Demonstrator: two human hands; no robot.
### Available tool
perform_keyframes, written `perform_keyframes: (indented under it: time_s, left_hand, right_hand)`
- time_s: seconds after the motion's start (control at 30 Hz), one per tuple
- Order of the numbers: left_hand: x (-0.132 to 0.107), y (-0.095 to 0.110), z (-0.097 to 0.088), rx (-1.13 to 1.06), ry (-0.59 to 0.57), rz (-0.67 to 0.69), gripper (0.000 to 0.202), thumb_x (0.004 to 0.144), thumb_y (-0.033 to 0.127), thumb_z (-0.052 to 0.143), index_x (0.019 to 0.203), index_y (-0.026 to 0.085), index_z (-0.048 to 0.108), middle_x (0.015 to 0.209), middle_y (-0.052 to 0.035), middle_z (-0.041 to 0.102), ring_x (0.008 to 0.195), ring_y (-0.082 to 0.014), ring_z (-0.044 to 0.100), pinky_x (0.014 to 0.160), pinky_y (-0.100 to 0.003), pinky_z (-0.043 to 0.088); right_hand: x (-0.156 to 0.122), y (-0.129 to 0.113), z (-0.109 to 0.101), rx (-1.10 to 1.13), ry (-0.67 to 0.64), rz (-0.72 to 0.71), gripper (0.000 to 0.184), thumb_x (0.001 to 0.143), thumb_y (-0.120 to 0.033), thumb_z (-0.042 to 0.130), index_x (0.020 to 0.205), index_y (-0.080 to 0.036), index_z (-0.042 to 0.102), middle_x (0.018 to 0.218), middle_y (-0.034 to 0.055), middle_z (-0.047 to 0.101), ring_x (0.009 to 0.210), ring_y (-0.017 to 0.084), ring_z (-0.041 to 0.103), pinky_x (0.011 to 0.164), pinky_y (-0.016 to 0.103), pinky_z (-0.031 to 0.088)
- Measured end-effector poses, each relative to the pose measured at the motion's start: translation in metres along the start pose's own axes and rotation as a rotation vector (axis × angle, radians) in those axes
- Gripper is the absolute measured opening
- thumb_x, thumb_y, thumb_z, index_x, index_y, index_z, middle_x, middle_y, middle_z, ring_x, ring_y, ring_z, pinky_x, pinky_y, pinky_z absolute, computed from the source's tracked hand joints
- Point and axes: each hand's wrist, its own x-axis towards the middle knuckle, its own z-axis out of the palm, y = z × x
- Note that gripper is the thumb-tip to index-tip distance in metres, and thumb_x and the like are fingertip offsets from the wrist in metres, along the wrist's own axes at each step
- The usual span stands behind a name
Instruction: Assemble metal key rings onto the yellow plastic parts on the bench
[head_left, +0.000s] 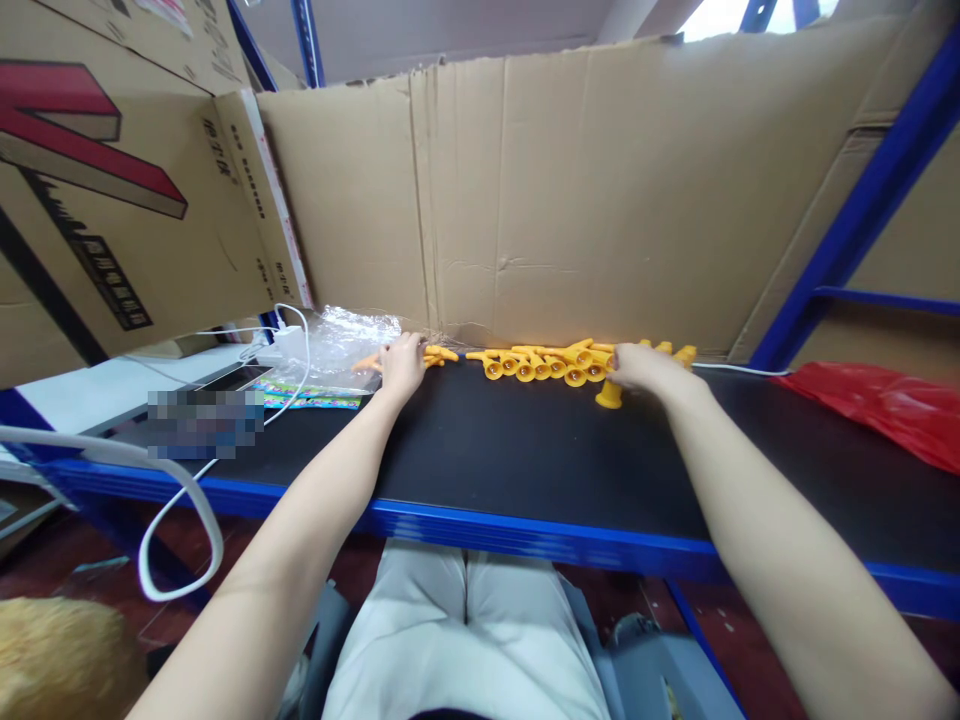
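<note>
A row of several small yellow plastic trumpet-shaped parts (544,362) lies along the back of the black shelf top (525,450), against a cardboard wall. My left hand (402,366) rests palm down at the row's left end, its fingers curled over a few yellow parts beside a clear plastic bag (341,340). My right hand (637,366) is at the row's right end, fingers closed on yellow parts, with one upright yellow part (609,394) just under it. More yellow pieces (679,352) lie behind that hand.
A cardboard sheet (570,190) walls the back. A large printed carton (112,190) stands at the left. White cables (180,500) loop off the left edge near colourful printed cards (307,398). A red plastic bag (885,405) lies at the right, by a blue rack post (862,210).
</note>
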Motion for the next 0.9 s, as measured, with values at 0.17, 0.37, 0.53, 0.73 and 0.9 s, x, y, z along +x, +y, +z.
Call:
perform_keyframes:
  time_s: [0.17, 0.37, 0.53, 0.73, 0.9]
  left_hand:
    - [0.001, 0.019, -0.009, -0.190, 0.118, 0.066, 0.023, 0.091, 0.030, 0.036, 0.095, 0.018, 0.056, 0.095, -0.0073, 0.062, 0.091, -0.0186, 0.056, 0.080, -0.030, 0.036]
    - [-0.007, 0.040, -0.003, -0.339, -0.037, 0.243, 0.027, 0.090, 0.036, 0.039, 0.086, 0.017, 0.058, 0.080, -0.0043, 0.058, 0.076, -0.0151, 0.054, 0.072, -0.026, 0.040]
    - [-0.016, 0.047, 0.006, -0.327, -0.238, 0.344, 0.028, 0.086, 0.040, 0.046, 0.080, 0.017, 0.061, 0.087, -0.0046, 0.055, 0.076, -0.0148, 0.055, 0.074, -0.027, 0.043]
    - [-0.023, 0.045, 0.019, -0.220, -0.451, 0.418, 0.026, 0.081, 0.041, 0.053, 0.086, 0.018, 0.065, 0.089, -0.0059, 0.059, 0.081, -0.0187, 0.057, 0.076, -0.030, 0.045]
    - [-0.020, 0.045, 0.018, -0.257, -0.437, 0.401, 0.033, 0.080, 0.034, 0.052, 0.107, 0.017, 0.060, 0.103, -0.0087, 0.058, 0.089, -0.0184, 0.058, 0.082, -0.030, 0.046]
  right_hand:
    - [-0.019, -0.041, -0.009, 0.188, -0.268, -0.131, 0.017, 0.073, -0.027, 0.060, 0.088, -0.020, 0.057, 0.071, 0.0045, 0.065, 0.060, 0.019, 0.059, 0.062, 0.031, 0.042]
    - [-0.037, -0.068, -0.004, 0.413, -0.322, -0.310, 0.016, 0.073, -0.028, 0.061, 0.080, -0.019, 0.048, 0.069, 0.0010, 0.061, 0.057, 0.014, 0.057, 0.055, 0.025, 0.041]
    - [-0.044, -0.082, 0.008, 0.409, -0.335, -0.391, 0.026, 0.065, -0.035, 0.067, 0.076, -0.018, 0.051, 0.069, -0.0009, 0.060, 0.064, 0.014, 0.055, 0.057, 0.024, 0.038]
    - [-0.045, -0.089, 0.018, 0.309, -0.223, -0.428, 0.023, 0.073, -0.038, 0.060, 0.082, -0.018, 0.052, 0.087, 0.0051, 0.061, 0.077, 0.018, 0.057, 0.065, 0.027, 0.041]
    - [-0.041, -0.084, 0.018, 0.170, -0.129, -0.518, 0.021, 0.076, -0.026, 0.058, 0.094, -0.015, 0.052, 0.098, 0.0111, 0.060, 0.089, 0.023, 0.057, 0.075, 0.032, 0.042]
